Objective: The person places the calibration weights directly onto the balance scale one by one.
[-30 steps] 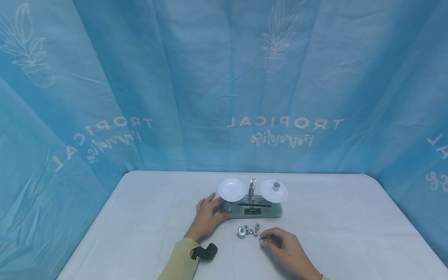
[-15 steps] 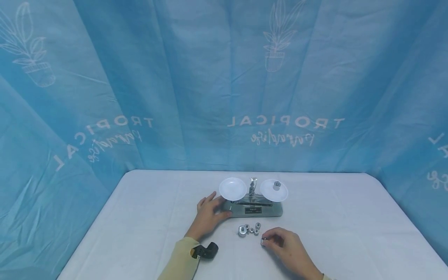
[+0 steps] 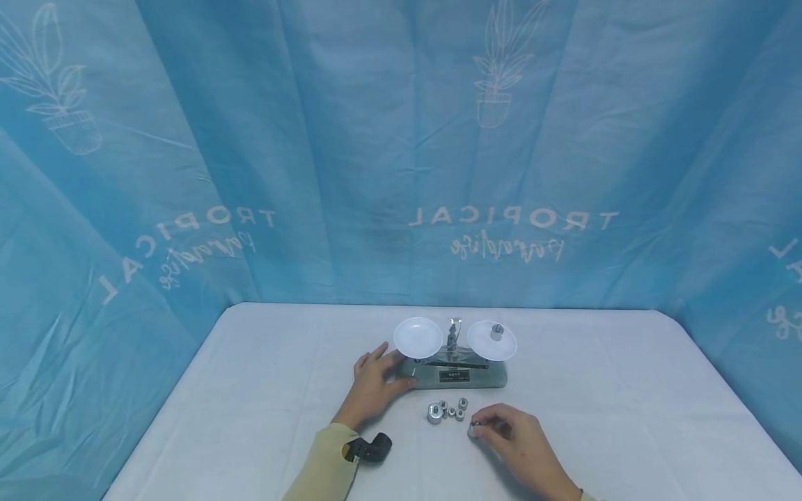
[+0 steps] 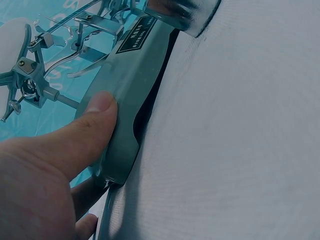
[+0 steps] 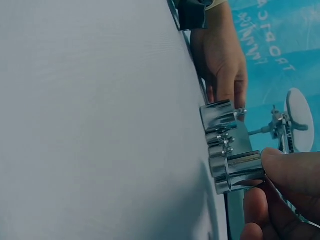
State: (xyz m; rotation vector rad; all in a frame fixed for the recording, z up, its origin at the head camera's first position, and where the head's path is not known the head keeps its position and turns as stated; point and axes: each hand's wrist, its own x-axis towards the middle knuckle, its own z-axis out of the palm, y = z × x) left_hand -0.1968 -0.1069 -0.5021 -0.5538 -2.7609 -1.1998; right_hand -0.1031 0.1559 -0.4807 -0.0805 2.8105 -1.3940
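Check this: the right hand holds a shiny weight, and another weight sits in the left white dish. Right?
Not quite: the head view shows the other weight in the right white dish. The right hand holds a shiny weight.

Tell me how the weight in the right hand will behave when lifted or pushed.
The weight looks like shiny metal, so it is probably rigid and fairly heavy for its size. Its smooth, polished side may prove slippery. Being cylindrical, it could roll if knocked over.
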